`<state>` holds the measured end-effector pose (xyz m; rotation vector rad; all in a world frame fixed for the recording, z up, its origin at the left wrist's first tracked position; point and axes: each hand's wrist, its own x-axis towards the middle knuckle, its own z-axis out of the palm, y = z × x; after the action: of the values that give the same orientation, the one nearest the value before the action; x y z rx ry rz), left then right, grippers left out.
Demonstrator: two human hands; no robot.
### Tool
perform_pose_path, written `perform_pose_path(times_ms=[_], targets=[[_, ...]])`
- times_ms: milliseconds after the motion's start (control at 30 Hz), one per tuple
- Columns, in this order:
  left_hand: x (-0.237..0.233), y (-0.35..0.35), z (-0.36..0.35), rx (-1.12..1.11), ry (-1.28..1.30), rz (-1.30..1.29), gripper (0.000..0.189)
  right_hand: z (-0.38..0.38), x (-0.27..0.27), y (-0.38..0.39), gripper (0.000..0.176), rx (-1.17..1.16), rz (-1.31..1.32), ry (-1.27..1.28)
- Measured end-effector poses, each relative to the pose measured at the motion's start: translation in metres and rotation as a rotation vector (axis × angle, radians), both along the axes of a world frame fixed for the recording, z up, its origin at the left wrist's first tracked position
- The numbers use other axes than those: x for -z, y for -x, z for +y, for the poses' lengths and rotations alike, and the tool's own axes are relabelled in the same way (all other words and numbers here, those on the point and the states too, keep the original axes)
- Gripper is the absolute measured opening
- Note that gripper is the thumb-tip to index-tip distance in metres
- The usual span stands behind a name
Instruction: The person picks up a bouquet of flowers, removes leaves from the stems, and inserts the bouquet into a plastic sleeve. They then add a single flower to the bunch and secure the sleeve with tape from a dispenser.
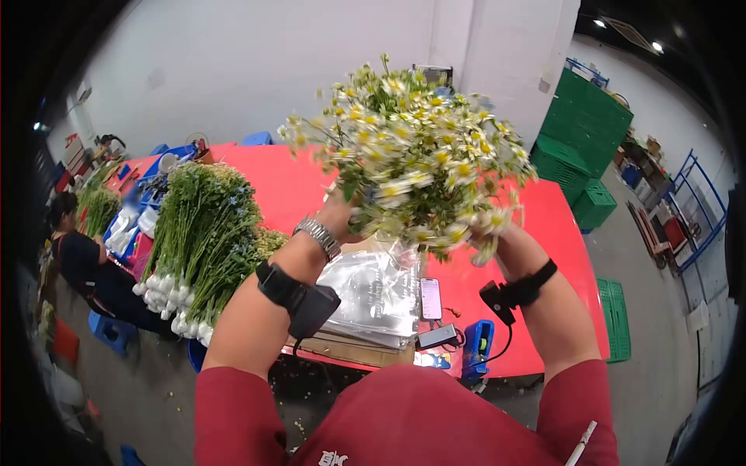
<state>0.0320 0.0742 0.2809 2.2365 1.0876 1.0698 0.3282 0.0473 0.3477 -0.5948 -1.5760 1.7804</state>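
Room: white wall (272, 62) behind, grey floor (649, 233) at right, at least 3 green crates (614, 320). 2 other people (78, 260) at far left. Red surface (556, 311) spans the middle. Both arms reach forward over it, elbows bent out, forearms angled inward, hands raised. 1 big daisy bouquet (420, 155) up above the surface, between left hand (339, 214) and right hand (501, 239), motion-blurred. Left is at its left side, right at its lower right; both appear to have hold of it. Fingers mostly hidden in blooms, can't tell how far open. Pile of green stems (202, 225) with white-wrapped ends at left, too many to count. Clear sleeves (373, 291) stacked on cardboard (350, 351), count unclear. Smaller: 1 blue tape dispenser (477, 349), 2 black forearm straps (284, 289), 1 phone (430, 299), 1 grey device (437, 336), 1 metal watch (317, 236) on left wrist.
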Motion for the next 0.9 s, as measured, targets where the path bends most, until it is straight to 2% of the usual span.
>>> perform_pose_path(times_ms=[33,167,300,367,400,433,500,533,633,900], targets=[[-0.016,-0.010,-0.015,0.004,0.138,-0.091,0.040,-0.033,-0.033,0.025,0.055,0.216,-0.124,-0.088],[-0.022,-0.025,-0.050,-0.097,0.204,-0.029,0.040,-0.036,-0.025,0.004,0.062,0.160,-0.096,-0.029],[0.002,-0.004,-0.135,-0.229,0.307,-0.050,0.040,-0.023,0.026,0.000,0.068,0.128,-0.054,0.084],[0.007,0.002,-0.163,-0.320,0.343,-0.102,0.040,-0.022,0.049,0.005,0.072,0.185,-0.054,0.121],[0.008,0.002,-0.171,-0.364,0.345,-0.128,0.040,-0.041,0.028,0.005,0.082,0.260,-0.100,0.160],[0.007,0.002,-0.178,-0.402,0.335,-0.149,0.040,-0.044,0.027,0.003,0.082,0.259,-0.085,0.164],[0.006,-0.002,-0.186,-0.465,0.308,-0.187,0.040,-0.048,0.023,0.004,0.068,0.160,-0.050,0.307],[0.006,-0.002,-0.189,-0.493,0.293,-0.200,0.040,-0.054,0.015,0.005,0.080,0.141,-0.037,0.331],[0.007,-0.004,-0.210,-0.574,0.256,-0.235,0.040,-0.061,0.010,0.014,0.070,0.159,0.034,0.397],[0.026,-0.006,-0.232,-0.693,0.153,-0.242,0.040,-0.068,0.011,0.040,0.076,0.129,0.031,0.409]])
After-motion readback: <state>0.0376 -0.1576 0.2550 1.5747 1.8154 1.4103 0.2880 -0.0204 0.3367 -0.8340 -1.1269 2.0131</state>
